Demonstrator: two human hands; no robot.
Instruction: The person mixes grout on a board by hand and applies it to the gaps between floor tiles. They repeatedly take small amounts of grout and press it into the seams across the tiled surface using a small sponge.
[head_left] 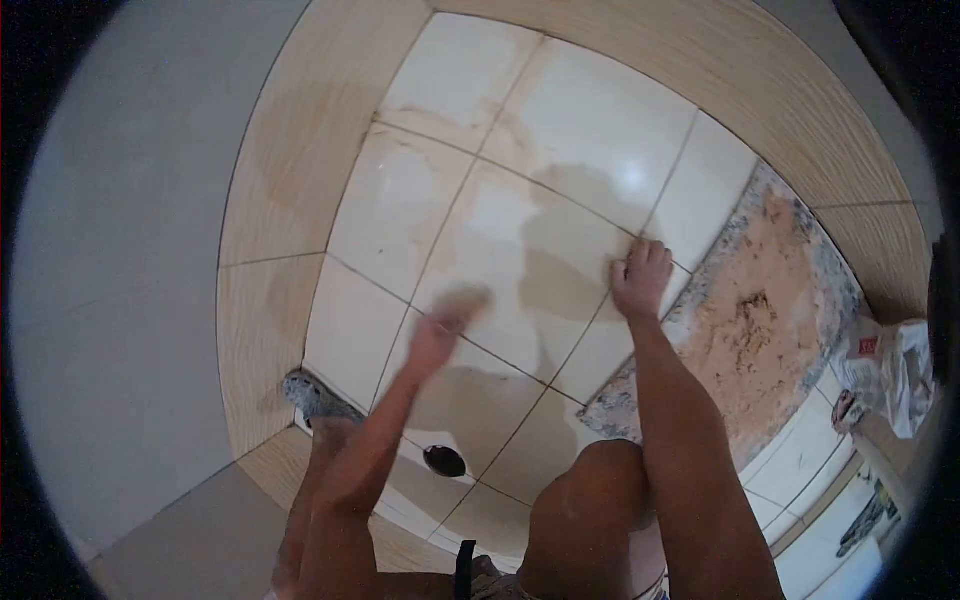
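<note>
My left hand is over the pale floor tiles, left of the middle, with its fingers smeared by motion. A tan blurred thing shows at its fingertips; I cannot make out what it is. My right hand rests on the tiles near a grout joint, close to the edge of the granite slab. Its fingers are bent and pressed together against the floor, and anything beneath them is hidden. Brownish smears mark the tiles toward the back.
Reddish-brown mortar covers the slab's middle. A white plastic bag stands at the right. Near my knees is a round dark drain hole. My foot wears a grey shoe at the left wall. Wood-look tiles border the floor.
</note>
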